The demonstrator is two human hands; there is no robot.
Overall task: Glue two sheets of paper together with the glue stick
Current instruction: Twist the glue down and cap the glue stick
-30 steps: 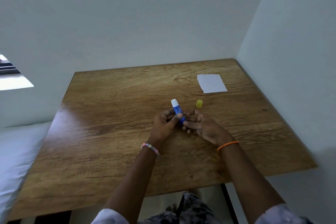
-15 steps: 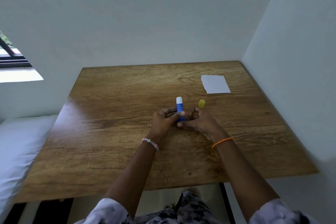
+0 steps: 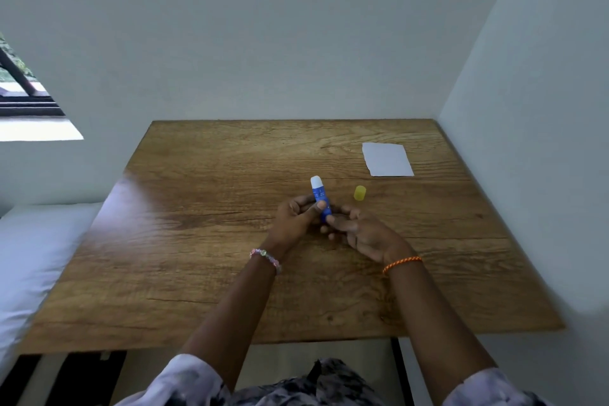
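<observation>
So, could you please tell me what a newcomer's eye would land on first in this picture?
Probably the blue glue stick, uncapped and standing up mid-table, gripped by the left hand while the right hand pinches its base. Just right of it and farther back lies the yellow cap on the wooden table. Farther back still, towards the right wall, white paper lies flat.

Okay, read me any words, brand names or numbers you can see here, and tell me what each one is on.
Nothing can be read.
Glue stick: faint pale marks on the blue barrel, too small and blurred to read.
Sheet of paper: looks blank.
Yellow cap: no print visible.
Table: only wood grain.
</observation>
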